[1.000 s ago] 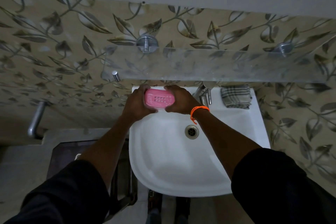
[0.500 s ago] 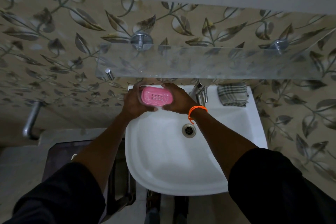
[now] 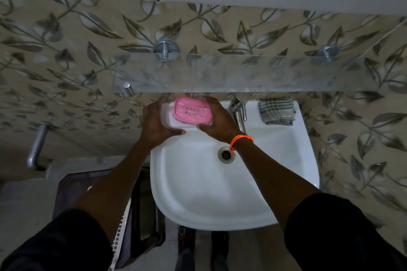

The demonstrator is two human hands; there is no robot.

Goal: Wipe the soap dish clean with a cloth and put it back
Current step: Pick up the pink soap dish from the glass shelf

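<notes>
A pink soap dish (image 3: 192, 112) with a slotted top sits over a clear or white lower part (image 3: 174, 123), held above the back left corner of the white sink (image 3: 198, 182). My left hand (image 3: 157, 123) grips the left end and lower part. My right hand (image 3: 217, 120), with an orange band at the wrist, holds the right end. A folded checked cloth (image 3: 277, 111) lies on the sink's back right rim, apart from both hands.
A glass shelf (image 3: 242, 75) on two metal brackets juts from the leaf-patterned wall just above the hands. A chrome tap (image 3: 239, 109) stands between my right hand and the cloth. The drain (image 3: 225, 155) is mid-basin. A metal pipe (image 3: 36, 146) sticks out at left.
The pink top has shifted right relative to the lower part, which now shows at its left and front. Both hands stay at the sink's back left corner.
</notes>
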